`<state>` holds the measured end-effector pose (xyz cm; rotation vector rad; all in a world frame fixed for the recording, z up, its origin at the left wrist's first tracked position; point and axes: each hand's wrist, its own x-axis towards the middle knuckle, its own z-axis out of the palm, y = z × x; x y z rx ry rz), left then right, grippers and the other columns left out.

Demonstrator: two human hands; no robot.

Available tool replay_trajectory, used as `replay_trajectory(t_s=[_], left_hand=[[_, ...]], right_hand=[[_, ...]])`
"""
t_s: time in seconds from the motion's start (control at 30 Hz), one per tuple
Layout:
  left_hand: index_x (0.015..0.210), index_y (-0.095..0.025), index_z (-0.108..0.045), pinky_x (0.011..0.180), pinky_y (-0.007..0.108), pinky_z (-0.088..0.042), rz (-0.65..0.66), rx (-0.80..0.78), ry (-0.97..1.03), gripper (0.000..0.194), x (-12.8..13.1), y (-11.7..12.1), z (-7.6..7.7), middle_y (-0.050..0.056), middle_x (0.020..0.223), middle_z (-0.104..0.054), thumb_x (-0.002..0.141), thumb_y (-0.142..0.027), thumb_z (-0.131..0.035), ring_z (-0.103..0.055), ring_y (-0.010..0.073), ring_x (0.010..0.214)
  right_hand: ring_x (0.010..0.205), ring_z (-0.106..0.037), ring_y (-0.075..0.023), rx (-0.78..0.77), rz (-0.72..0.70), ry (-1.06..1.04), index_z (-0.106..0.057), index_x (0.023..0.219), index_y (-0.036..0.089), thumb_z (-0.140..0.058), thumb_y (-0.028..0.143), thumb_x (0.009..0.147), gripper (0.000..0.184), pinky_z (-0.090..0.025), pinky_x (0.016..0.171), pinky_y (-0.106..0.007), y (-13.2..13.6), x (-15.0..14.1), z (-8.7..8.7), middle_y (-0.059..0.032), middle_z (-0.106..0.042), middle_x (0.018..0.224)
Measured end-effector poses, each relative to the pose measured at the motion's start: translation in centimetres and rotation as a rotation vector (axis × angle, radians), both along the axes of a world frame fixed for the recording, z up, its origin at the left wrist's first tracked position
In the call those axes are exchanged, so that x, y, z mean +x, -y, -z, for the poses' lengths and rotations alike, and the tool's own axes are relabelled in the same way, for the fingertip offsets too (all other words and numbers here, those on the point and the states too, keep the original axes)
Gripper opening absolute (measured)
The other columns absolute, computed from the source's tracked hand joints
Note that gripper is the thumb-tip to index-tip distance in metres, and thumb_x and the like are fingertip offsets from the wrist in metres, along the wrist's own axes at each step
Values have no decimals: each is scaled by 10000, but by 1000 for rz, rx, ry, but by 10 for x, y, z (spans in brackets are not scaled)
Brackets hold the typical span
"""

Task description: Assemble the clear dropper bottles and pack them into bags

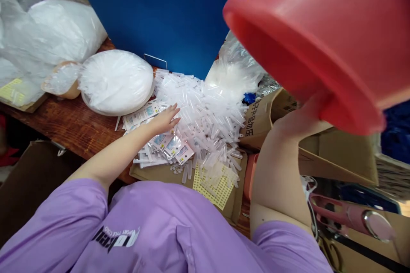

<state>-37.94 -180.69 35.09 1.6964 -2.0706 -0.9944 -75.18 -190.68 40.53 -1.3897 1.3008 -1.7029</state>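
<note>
My right hand [315, 108] grips the rim of a large red plastic tub [336, 30], which is raised and tipped at the upper right; some fingers are hidden inside it. Below and left of the tub spreads a heap of small clear-white plastic strips [205, 106]. My left hand [168, 119] rests at the heap's left edge with its fingers stretched out. Printed cards in clear packaging [174, 147] lie beneath and beside that hand. A yellow sticker sheet [216, 187] sits at the near edge, partly covered by strips.
A bowl heaped with white plastic pieces [117, 81] stands left of the pile, beside a small tan container [65, 81]. Bulky clear bags [57, 30] fill the far left. A blue panel [160, 13] rises behind. Open cardboard boxes [339, 158] stand at the right.
</note>
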Motion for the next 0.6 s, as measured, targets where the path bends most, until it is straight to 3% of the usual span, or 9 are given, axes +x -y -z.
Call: replay_trajectory(t_s=[0.1,0.17,0.23,0.33,0.4,0.5,0.6], left_hand=[[1266,-183,-615,1206,424,-265,-37,-91,28,426,33,-73,-12,88,1512,-469,897,-353,-487,-422,258,1410],[1200,-204,-657,1171,453,-338,-135,-149,75,395,58,-137,-16,93,1421,-571,906,-360,-444,-496,265,1353],[1162,-220,-674,1123,494,-404,-282,-213,143,384,83,-205,-19,110,1344,-632,933,-364,-402,-570,279,1279],[1085,-193,-693,1007,542,-507,-513,-298,253,359,113,-301,-21,145,1203,-707,945,-329,-392,-669,306,1126],[1056,-158,-697,934,552,-549,-642,-340,313,343,125,-352,-21,170,1135,-728,945,-298,-404,-700,319,1048],[1059,-150,-700,914,513,-570,-771,-376,363,319,133,-409,-17,164,1113,-735,945,-251,-419,-710,293,1016],[1053,-170,-709,946,442,-562,-824,-392,383,295,147,-451,-10,127,1102,-746,939,-226,-442,-711,237,1009]], right_hand=[[1516,-156,-305,-148,169,163,-197,1527,264,-392,368,923,643,-333,1194,-431,-13,41,2,15,-222,1591],[1443,-357,-298,-87,140,285,-283,1502,228,-472,297,868,665,-414,1139,-417,-33,81,10,-31,-359,1529],[1369,-470,-279,61,103,392,-378,1454,237,-563,251,778,701,-481,1083,-418,-62,124,24,-25,-414,1507],[1273,-559,-308,246,-21,416,-492,1357,179,-664,276,657,728,-528,1022,-512,-118,185,49,-69,-479,1462],[1244,-576,-303,373,-129,395,-550,1292,149,-679,290,613,706,-547,992,-509,-159,220,65,-87,-540,1401],[1229,-576,-268,529,-305,297,-598,1240,149,-692,308,604,662,-548,993,-431,-218,264,78,-76,-576,1363],[1151,-607,-244,662,-501,125,-636,1186,135,-717,324,625,598,-561,937,-369,-271,302,80,-72,-622,1302]])
